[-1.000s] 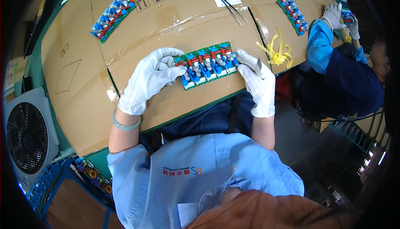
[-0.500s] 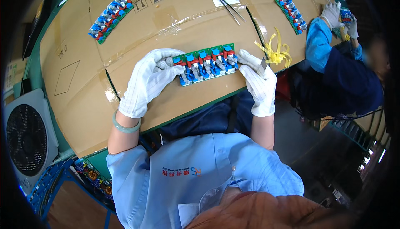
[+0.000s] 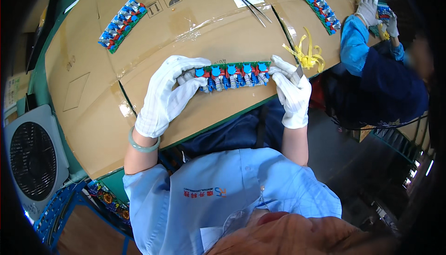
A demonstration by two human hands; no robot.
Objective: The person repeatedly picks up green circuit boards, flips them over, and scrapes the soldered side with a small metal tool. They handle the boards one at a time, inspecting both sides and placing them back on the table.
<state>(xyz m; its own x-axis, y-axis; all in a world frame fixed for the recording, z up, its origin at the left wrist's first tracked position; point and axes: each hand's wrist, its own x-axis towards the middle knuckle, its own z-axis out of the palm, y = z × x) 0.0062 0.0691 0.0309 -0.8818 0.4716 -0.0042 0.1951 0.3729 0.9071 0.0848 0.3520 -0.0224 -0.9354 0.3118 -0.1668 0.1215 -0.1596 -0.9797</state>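
Note:
A green circuit board (image 3: 236,75) with a row of blue discs, red parts and grey-blue components is held up between my two white-gloved hands. My left hand (image 3: 168,90) pinches its left end between thumb and fingers. At the right end, my right hand (image 3: 290,88) grips the board's edge with the fingertips. A small flat metal blade (image 3: 299,72) also sticks out from the fingers of my right hand; its other end is hidden. The board is tilted, so its upper long edge shows.
Similar boards lie on the cardboard-covered table (image 3: 83,129): one board (image 3: 122,25) far left, another board (image 3: 322,12) far right. Tweezers (image 3: 250,5) rest on a paper slip, near yellow strips (image 3: 306,55). A co-worker (image 3: 371,69) handles a board at right. A fan (image 3: 33,160) stands left.
The board has tipped in my hands and shifted slightly right, so its blue discs face up more. Both hands moved with it, still gripping its ends.

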